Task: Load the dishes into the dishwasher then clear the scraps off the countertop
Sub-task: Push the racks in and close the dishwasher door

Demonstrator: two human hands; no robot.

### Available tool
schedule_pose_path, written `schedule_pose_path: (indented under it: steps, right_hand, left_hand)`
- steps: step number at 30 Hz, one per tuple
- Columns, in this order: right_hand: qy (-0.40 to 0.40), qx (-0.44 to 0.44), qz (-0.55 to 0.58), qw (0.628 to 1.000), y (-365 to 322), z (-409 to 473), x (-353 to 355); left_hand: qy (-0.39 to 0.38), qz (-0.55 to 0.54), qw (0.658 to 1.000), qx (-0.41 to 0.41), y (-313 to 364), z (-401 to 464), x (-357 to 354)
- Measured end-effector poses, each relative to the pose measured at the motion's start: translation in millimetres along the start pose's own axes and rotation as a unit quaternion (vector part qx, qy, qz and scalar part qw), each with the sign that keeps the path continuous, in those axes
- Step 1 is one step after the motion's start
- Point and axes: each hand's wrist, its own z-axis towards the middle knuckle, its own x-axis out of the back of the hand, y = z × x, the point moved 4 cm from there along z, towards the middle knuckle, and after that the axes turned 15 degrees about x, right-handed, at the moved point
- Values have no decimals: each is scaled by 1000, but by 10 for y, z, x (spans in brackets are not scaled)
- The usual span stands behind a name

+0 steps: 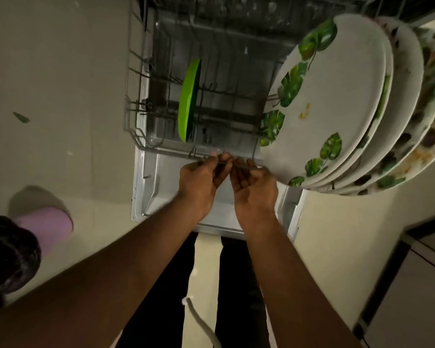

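A plate [189,101] stands on edge in the rack [136,131], left side; stacked plates [337,104] at its right edge.

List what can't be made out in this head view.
- Lower rack: right side hidden behind the stacked leaf-print plates.
- Rear plates in that stack: only rims show; top cut by the frame edge.
- Upper dishwasher interior: dark and blurred.
- Green scrap on the countertop: too small to identify.

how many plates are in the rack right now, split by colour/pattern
Green plate: 1, upright in the rack
White leaf-print plates: at least 3 edges show in a tight stack at the right; those behind are too overlapped to count surely
Total: at least 4
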Motion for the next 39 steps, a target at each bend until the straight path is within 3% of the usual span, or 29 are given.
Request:
schedule_pose_path:
  steps: [6, 13, 18, 23, 28, 31, 39]
  right_hand:
    - [-70, 37, -9, 997, -412, 282, -651]
    - [-137, 76, -18, 987, -788, 643, -1308]
    - [-115, 68, -32, 991, -834, 779, -1452]
    - [-145, 74, -64, 985, -811, 826, -1418]
    - [-178, 70, -123, 974, -734, 679, -1133]
    - [-157, 47, -169, 972, -516, 494, -690]
    - [-72, -40, -184, 979, 302, -60, 702]
  left_hand:
    - [-33, 8, 999, -31, 584, 158, -623]
    - [-20, 43, 997, -57, 1230, 251, -1273]
    - [-25, 83, 994, -71, 1367, 338, -1372]
    - [-24, 116, 989, -88, 1357, 343, -1328]
    - [-34, 155, 984, -86, 1151, 190, -1020]
    - [-22, 160, 986, -37, 785, 139, -544]
    - [102, 220, 965, 95, -470, -6, 1086]
